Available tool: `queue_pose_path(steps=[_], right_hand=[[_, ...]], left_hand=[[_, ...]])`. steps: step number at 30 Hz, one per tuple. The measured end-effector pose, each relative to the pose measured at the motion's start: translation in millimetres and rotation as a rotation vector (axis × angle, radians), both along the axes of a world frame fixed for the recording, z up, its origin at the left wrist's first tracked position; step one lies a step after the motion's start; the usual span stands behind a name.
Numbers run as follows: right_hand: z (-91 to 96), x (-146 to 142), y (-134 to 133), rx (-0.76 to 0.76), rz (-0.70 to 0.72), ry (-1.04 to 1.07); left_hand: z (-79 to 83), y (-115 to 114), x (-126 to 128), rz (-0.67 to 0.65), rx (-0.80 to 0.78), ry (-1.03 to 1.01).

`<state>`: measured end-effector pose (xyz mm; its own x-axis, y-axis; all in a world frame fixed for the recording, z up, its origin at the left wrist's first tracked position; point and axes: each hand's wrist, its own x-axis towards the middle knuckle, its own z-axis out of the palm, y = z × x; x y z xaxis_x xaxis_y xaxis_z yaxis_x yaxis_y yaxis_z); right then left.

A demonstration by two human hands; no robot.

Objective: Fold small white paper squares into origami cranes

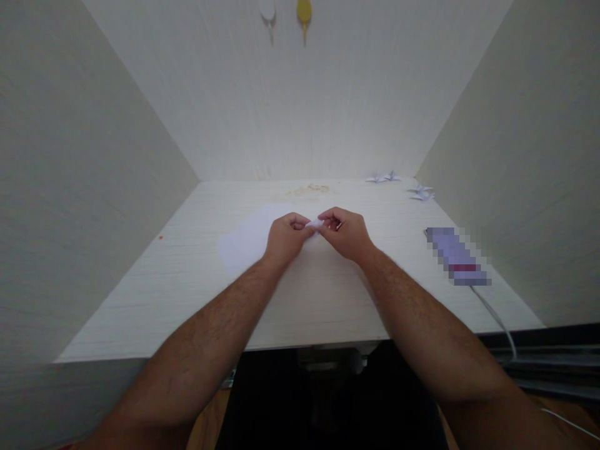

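Both of my hands meet over the middle of the white desk (187, 294). My left hand (285, 239) and my right hand (345, 232) each pinch an end of a small folded piece of pale lilac paper (315, 224), held just above the desk top. Fingers of both hands are curled closed on it. Loose sheets of the same pale paper (246, 240) lie flat on the desk to the left of my left hand.
Several small folded paper cranes (420, 192) sit at the back right corner. A blurred-out flat object (457, 256) with a cable lies at the right. Walls enclose the desk on three sides. A white and a yellow object (304, 12) hang on the back wall.
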<state>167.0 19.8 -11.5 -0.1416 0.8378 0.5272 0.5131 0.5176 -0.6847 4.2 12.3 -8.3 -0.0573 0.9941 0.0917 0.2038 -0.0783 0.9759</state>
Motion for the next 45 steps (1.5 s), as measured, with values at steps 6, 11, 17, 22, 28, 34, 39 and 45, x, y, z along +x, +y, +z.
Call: queue_pose_path(steps=[6, 11, 17, 22, 28, 34, 39, 45], right_hand=[[1.2, -3, -1, -0.090, 0.036, 0.091], [3.2, -1, -1, -0.074, 0.016, 0.130], [1.3, -1, 0, 0.049, 0.053, 0.086], [-1.0, -3, -2, 0.056, 0.083, 0.066], [-0.1, -2, -2, 0.200, 0.115, -0.004], [-4.0, -2, -1, 0.250, 0.169, 0.024], [-4.6, -2, -2, 0.260, 0.191, -0.001], [-5.0, -1, -1, 0.285, 0.151, -0.017]], left_hand=[[-1.5, 0, 3, -0.059, -0.040, -0.322], [0.2, -3, 4, -0.172, -0.095, -0.303], [2.8, -1, 0, -0.227, -0.165, -0.309], [3.8, 0, -4, -0.206, -0.230, -0.278], [5.0, -1, -1, -0.134, -0.257, -0.283], [5.1, -3, 1, -0.137, -0.246, -0.395], [9.0, -2, -1, -0.193, -0.293, -0.446], [11.9, -4, -1, -0.192, -0.255, -0.446]])
